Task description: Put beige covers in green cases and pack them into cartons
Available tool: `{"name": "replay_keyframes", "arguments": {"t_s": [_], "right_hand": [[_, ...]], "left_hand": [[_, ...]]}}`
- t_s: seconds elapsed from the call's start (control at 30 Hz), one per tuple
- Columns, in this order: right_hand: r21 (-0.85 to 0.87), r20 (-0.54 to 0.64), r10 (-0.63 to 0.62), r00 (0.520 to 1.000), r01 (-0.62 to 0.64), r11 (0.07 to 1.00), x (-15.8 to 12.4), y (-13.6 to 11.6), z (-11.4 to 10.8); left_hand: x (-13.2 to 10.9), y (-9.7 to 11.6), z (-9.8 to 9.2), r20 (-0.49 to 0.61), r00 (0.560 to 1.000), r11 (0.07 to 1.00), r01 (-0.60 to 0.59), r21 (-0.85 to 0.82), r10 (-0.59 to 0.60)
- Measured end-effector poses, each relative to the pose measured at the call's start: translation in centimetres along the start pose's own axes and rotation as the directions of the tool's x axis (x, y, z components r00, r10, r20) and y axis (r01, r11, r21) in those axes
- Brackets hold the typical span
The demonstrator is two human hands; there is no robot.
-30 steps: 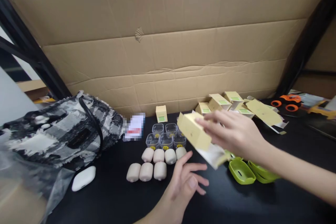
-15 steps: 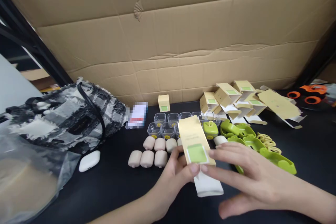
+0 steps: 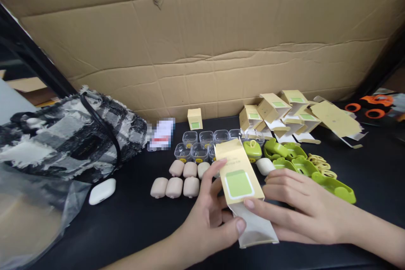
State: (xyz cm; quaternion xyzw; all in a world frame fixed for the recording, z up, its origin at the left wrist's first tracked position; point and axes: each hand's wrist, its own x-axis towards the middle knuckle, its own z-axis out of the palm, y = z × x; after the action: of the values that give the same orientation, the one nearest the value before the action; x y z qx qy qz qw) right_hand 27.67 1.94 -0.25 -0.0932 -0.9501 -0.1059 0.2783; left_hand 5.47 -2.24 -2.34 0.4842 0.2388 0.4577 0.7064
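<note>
Both of my hands hold a flattened yellow carton [image 3: 238,173] with a green square label and a white open flap at its near end. My left hand [image 3: 209,215] grips its left side, thumb on the flap. My right hand [image 3: 294,206] holds the right side, fingers across the flap. Just beyond lie several beige rounded cases [image 3: 177,179], small clear plastic boxes [image 3: 202,143] and green plastic cases [image 3: 300,166].
A pile of folded yellow cartons [image 3: 278,109] and one small upright carton [image 3: 195,119] stand at the cardboard back wall [image 3: 202,50]. A black-and-white bag [image 3: 69,135] and clear plastic lie left, with a white earbud case [image 3: 101,191]. Orange-handled scissors [image 3: 368,107] are far right.
My right hand brought the carton down from mid-air to in front of me. My left hand rose and took hold of it. The label side now faces up.
</note>
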Motion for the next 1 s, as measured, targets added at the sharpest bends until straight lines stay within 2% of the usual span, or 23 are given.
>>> {"name": "replay_keyframes", "arguments": {"t_s": [0.1, 0.17, 0.3, 0.4, 0.53, 0.63, 0.83, 1.0], "right_hand": [[0.003, -0.006, -0.001, 1.000, 0.001, 1.000, 0.4, -0.1, -0.3], [0.047, -0.030, 0.053, 0.998, -0.051, 0.998, 0.8, -0.4, -0.3], [0.206, -0.033, 0.331, 0.943, -0.318, 0.926, 1.4, -1.1, -0.2], [0.205, -0.016, 0.354, 0.935, -0.343, 0.917, 1.6, -1.4, 0.0], [0.263, -0.018, 0.432, 0.902, -0.413, 0.872, 1.7, -1.5, 0.1], [0.258, -0.039, 0.408, 0.912, -0.385, 0.886, 1.7, -1.5, 0.1], [0.273, -0.005, 0.399, 0.917, -0.383, 0.883, 1.3, -1.5, 0.4], [0.208, -0.087, 0.319, 0.944, -0.296, 0.932, 0.8, -1.5, 0.6]], "left_hand": [[0.3, 0.5, 0.4, -0.093, 0.995, 0.999, 0.047, -0.004, -0.047], [0.3, 0.8, 0.6, -0.106, 0.992, 0.998, 0.061, -0.015, -0.062], [0.3, 0.6, 0.5, -0.063, 0.998, 0.999, 0.020, -0.027, -0.021], [0.2, 0.0, 0.1, -0.027, 0.999, 0.999, -0.028, -0.030, 0.028], [0.1, -0.3, -0.3, 0.079, 0.996, 0.999, -0.036, -0.003, 0.037], [0.0, -0.1, -0.3, 0.119, 0.992, 0.998, -0.049, 0.025, 0.046], [-0.1, -0.5, -0.4, 0.111, 0.991, 0.997, -0.073, 0.041, 0.068], [0.0, -0.9, -0.4, 0.078, 0.992, 0.995, -0.099, 0.029, 0.097]]}}
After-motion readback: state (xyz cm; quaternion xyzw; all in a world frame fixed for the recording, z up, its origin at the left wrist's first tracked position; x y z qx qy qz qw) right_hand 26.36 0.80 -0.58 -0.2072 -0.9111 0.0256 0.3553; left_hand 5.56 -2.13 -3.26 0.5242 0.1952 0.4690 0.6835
